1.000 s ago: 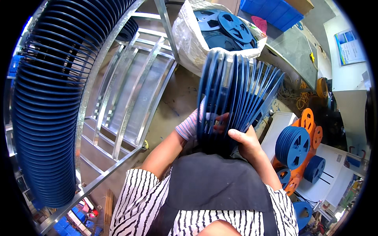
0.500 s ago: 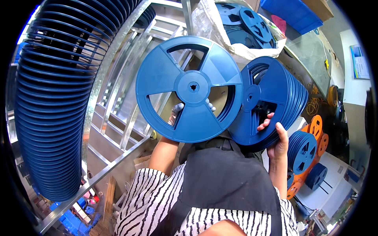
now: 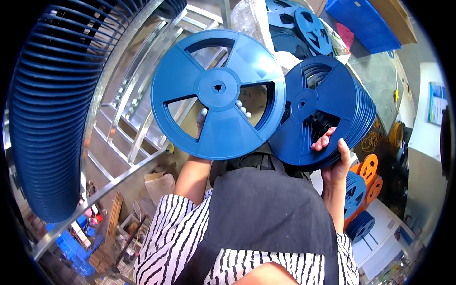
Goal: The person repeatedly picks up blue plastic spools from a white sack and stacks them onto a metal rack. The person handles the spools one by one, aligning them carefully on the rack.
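Note:
A blue plastic reel [image 3: 232, 135] with three cut-out windows faces me in front of my chest; layered rims inside its windows show more reels behind it. My left hand [image 3: 201, 119] grips it from behind. Light-coloured coverings on that hand's fingertips show through two windows, while the palm is hidden. To its right leans a thicker stack of blue reels [image 3: 297, 142], tilted, with many rims fanned along its right side. My right hand [image 3: 336, 152] clasps this stack at its lower right, fingers through a window and thumb outside. The left reel overlaps the stack's left edge.
A long row of blue reels [image 3: 47, 137] sits along a metal frame [image 3: 102, 190] at left. Behind stand a white sack [image 3: 251, 21] of reels and a blue bin [image 3: 363, 23]. Orange reels [image 3: 368, 168] and more blue reels [image 3: 354, 192] are at right.
The left reel has shifted up and left in view, and the right stack slightly up. Both hands keep their hold. The surroundings have shifted too, as the view moved.

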{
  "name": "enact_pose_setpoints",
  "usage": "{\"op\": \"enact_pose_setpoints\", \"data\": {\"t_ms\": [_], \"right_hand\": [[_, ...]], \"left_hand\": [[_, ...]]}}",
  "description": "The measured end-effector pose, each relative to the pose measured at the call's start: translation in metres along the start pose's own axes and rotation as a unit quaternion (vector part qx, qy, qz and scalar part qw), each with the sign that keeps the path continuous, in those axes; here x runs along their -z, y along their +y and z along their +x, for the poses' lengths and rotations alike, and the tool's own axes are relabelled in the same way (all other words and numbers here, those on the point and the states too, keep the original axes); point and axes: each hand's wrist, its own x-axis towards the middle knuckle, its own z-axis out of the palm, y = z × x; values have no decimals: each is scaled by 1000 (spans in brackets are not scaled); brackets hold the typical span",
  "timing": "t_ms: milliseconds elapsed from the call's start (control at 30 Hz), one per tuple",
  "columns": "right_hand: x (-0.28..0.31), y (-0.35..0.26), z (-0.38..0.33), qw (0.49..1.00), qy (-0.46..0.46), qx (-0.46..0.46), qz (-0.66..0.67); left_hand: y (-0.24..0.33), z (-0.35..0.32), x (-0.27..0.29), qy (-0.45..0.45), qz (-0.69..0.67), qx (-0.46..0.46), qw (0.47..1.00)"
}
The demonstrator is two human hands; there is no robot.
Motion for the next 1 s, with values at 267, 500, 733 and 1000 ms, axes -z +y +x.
{"op": "enact_pose_setpoints", "data": {"t_ms": [267, 500, 733, 1000], "right_hand": [[9, -17, 32, 999, -47, -19, -4], [-5, -12, 46, 999, -4, -27, 17], [-24, 6, 67, 994, 63, -82, 21], [-10, -6, 71, 980, 113, -140, 83]], "left_hand": [[6, -4, 13, 5, 6, -76, 997], [86, 13, 45, 64, 128, -91, 986], [222, 62, 115, 370, 159, -173, 899], [333, 168, 57, 357, 352, -179, 846]]}}
